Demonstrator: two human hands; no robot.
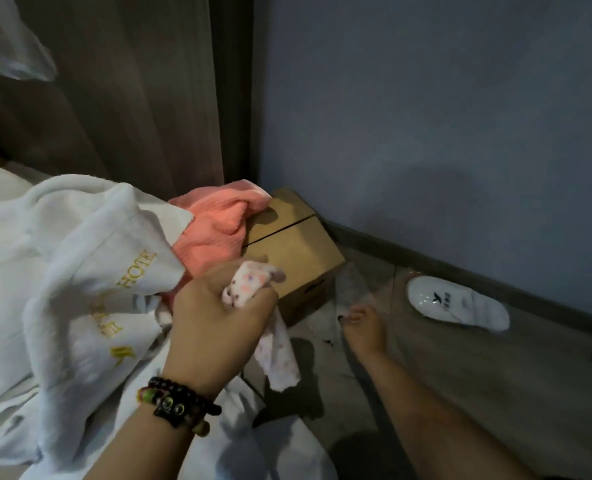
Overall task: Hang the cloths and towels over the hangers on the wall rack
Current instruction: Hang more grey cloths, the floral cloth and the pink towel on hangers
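Gripping one spotted cloth (253,289), the left hand (214,310); right hand (360,323) blurred, grasp unclear; one white towel (62,254).

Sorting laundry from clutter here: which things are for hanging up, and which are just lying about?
For the job: small patterned cloth gripped in the left hand; white hotel towel; pink cloth.

Lying about: cardboard box; white slipper; clear plastic under the right hand.

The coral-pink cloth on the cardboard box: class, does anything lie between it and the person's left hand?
Yes. The left hand already grips a small patterned cloth, so its fingers are occupied. A white hotel towel overlaps the left edge of the coral-pink cloth. The cloth's right side, draped on the cardboard box, is uncovered.
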